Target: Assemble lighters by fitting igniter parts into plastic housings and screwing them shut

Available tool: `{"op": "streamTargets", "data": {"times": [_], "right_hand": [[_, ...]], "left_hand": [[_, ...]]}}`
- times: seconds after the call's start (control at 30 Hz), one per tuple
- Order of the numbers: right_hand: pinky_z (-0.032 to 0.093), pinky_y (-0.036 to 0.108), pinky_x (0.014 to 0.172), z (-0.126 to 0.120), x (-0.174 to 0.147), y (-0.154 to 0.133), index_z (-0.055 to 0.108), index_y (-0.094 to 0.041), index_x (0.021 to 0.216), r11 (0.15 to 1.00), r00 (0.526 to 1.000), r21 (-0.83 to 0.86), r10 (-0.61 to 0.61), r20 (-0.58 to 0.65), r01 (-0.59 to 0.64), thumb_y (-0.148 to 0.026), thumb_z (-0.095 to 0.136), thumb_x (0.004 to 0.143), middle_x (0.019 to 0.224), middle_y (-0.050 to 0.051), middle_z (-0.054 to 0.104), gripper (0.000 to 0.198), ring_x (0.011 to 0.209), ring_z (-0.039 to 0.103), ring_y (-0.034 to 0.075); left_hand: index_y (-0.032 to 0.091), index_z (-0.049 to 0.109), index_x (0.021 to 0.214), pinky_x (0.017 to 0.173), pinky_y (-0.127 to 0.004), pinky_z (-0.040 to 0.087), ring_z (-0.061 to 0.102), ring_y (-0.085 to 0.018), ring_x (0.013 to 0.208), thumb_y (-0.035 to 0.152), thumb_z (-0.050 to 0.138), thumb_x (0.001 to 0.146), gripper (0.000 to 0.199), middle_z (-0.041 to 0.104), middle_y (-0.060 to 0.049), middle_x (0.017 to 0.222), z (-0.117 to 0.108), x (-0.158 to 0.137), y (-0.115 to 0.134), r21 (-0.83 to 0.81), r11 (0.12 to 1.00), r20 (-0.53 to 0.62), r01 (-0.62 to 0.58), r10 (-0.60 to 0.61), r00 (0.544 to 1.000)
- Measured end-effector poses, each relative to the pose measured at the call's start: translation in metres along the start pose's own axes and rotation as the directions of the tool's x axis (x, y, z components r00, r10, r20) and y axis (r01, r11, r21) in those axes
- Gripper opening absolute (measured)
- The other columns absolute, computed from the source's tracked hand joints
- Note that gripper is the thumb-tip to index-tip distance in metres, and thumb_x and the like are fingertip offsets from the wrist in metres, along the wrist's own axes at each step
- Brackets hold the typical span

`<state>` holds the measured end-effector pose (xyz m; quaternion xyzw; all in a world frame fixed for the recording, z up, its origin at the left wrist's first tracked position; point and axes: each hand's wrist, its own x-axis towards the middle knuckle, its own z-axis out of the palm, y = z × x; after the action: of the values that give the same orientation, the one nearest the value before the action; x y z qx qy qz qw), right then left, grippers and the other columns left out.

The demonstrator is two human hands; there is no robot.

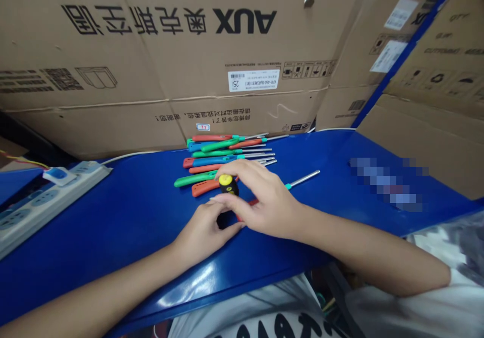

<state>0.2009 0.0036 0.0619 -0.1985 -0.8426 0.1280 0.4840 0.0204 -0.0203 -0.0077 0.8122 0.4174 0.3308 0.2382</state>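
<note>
My right hand [260, 197] is wrapped round the handle of a stubby black screwdriver [229, 184] with a yellow end cap, held upright. Below it my left hand [206, 229] pinches a red-handled long-reach lighter [253, 202]. The metal tube of that lighter points right, past a turquoise collar, while most of its handle is hidden by my hands. The screwdriver's tip cannot be seen. Just beyond my hands lies a loose row of similar lighters [212, 153] with red, green and blue handles, their metal tubes mostly pointing right.
The blue tabletop [124, 217] is backed by a large cardboard box [170, 66], with another cardboard panel [416, 146] at the right. A white power strip [56, 202] with a plug lies at the left. A blurred patch [389, 184] covers something on the right.
</note>
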Motion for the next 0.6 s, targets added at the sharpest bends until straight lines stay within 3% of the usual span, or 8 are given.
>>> {"op": "streamTargets", "data": {"times": [0.1,0.17,0.23,0.3,0.37,0.43,0.5,0.6], "right_hand": [[0.057,0.030,0.086,-0.006,0.005,0.008,0.063,-0.018,0.110,0.924,0.979,0.329,0.166,0.117,-0.196,-0.031,0.064,0.096,0.107,0.006,0.072,0.019,0.093,0.070,0.016],[0.058,0.028,0.081,-0.009,0.007,0.017,0.065,-0.018,0.114,0.871,0.971,0.432,0.187,0.149,-0.234,-0.031,0.064,0.096,0.111,0.006,0.073,0.022,0.090,0.071,0.014],[0.059,0.028,0.082,-0.011,0.008,0.025,0.067,-0.019,0.116,0.895,0.977,0.392,0.185,0.104,-0.211,-0.031,0.067,0.095,0.115,0.007,0.073,0.024,0.093,0.072,0.015],[0.057,0.034,0.092,-0.016,0.008,0.028,0.070,-0.020,0.114,0.964,0.990,0.224,0.138,0.035,-0.142,-0.033,0.072,0.091,0.115,0.007,0.075,0.027,0.101,0.072,0.019],[0.052,0.040,0.104,-0.023,0.009,0.027,0.071,-0.021,0.118,0.991,0.996,0.114,0.063,0.061,-0.069,-0.033,0.067,0.094,0.121,0.008,0.074,0.027,0.115,0.068,0.022],[0.050,0.037,0.108,-0.031,0.011,0.022,0.068,-0.021,0.127,0.975,0.982,0.211,0.030,0.187,-0.070,-0.028,0.050,0.103,0.133,0.008,0.069,0.030,0.126,0.063,0.019],[0.054,0.032,0.100,-0.036,0.013,0.019,0.068,-0.020,0.127,0.917,0.956,0.371,0.032,0.293,-0.144,-0.025,0.044,0.106,0.131,0.008,0.070,0.032,0.120,0.066,0.017],[0.058,0.029,0.086,-0.036,0.015,0.022,0.075,-0.018,0.107,0.894,0.969,0.427,0.029,0.244,-0.135,-0.027,0.065,0.096,0.104,0.005,0.077,0.018,0.093,0.072,0.015]], "left_hand": [[0.020,0.067,0.107,0.091,-0.038,0.059,0.074,-0.023,0.099,0.019,0.073,0.084,0.024,0.077,-0.004,0.106,0.000,0.001,0.001,-0.038,0.999,0.015,0.026,-0.025,1.000],[0.021,0.067,0.104,0.092,-0.037,0.059,0.073,-0.022,0.098,0.019,0.076,0.083,0.023,0.076,-0.003,0.105,-0.001,0.002,0.002,-0.042,0.998,0.020,0.048,-0.047,0.999],[0.021,0.066,0.101,0.091,-0.035,0.059,0.073,-0.020,0.096,0.019,0.076,0.083,0.021,0.075,-0.002,0.102,-0.001,0.002,0.004,-0.048,0.997,0.016,0.055,-0.054,0.998],[0.021,0.066,0.100,0.090,-0.034,0.059,0.073,-0.019,0.093,0.019,0.077,0.082,0.021,0.074,-0.001,0.099,-0.002,0.002,0.005,-0.055,0.997,0.010,0.052,-0.051,0.999],[0.022,0.065,0.099,0.089,-0.034,0.060,0.073,-0.019,0.093,0.020,0.077,0.082,0.021,0.074,-0.001,0.098,-0.002,0.002,0.006,-0.059,0.997,0.000,0.046,-0.047,0.999],[0.022,0.065,0.099,0.089,-0.035,0.060,0.073,-0.020,0.094,0.021,0.077,0.081,0.021,0.074,-0.001,0.099,-0.002,0.002,0.005,-0.062,0.997,-0.004,0.048,-0.048,0.999],[0.021,0.065,0.101,0.089,-0.037,0.060,0.073,-0.022,0.096,0.022,0.078,0.081,0.023,0.075,-0.003,0.101,-0.001,0.001,0.004,-0.067,0.996,0.005,0.057,-0.057,0.998],[0.021,0.066,0.102,0.090,-0.037,0.059,0.073,-0.022,0.097,0.022,0.077,0.082,0.023,0.075,-0.003,0.103,-0.001,0.000,0.003,-0.058,0.997,0.012,0.047,-0.046,0.999]]}}
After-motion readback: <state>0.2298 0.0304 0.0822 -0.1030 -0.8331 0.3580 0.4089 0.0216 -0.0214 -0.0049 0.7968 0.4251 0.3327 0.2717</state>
